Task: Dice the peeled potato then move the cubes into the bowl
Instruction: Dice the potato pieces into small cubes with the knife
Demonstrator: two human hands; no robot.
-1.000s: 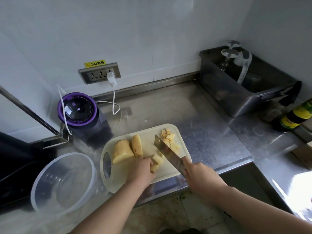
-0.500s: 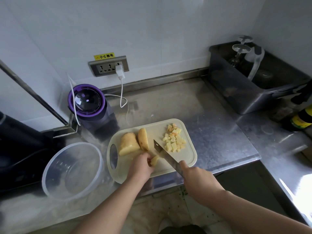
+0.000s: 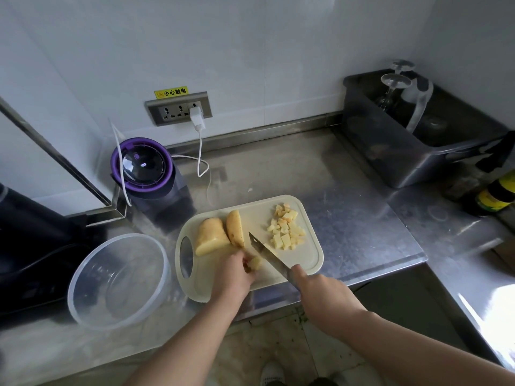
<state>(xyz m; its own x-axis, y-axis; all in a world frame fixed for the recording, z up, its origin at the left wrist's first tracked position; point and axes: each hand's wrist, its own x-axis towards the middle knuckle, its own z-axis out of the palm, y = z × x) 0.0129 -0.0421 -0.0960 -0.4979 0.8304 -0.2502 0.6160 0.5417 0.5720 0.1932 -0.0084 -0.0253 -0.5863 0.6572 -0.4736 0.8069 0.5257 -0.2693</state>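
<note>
A cream cutting board point(image 3: 309, 260) lies on the steel counter. On its left part sit a big peeled potato chunk point(image 3: 209, 236) and a thick slice point(image 3: 235, 229) on edge. A pile of small cubes point(image 3: 285, 229) lies at the board's far right. My left hand point(image 3: 235, 274) holds a small potato piece point(image 3: 254, 263) against the board. My right hand point(image 3: 324, 298) grips the handle of a knife point(image 3: 269, 254), whose blade sits just right of that piece. A clear plastic bowl point(image 3: 83, 302) stands left of the board with nothing in it.
A purple-rimmed appliance point(image 3: 145, 165) stands behind the board, with a white charger cable point(image 3: 202, 151) running to the wall socket. A dark bin point(image 3: 390, 146) with glasses sits far right, a dark bottle point(image 3: 493, 193) beside it. A black appliance point(image 3: 25, 240) fills the left edge.
The knife has come back from the cube pile to the small piece under my left hand. The cubes now lie gathered at the board's far right. The view has shifted a little.
</note>
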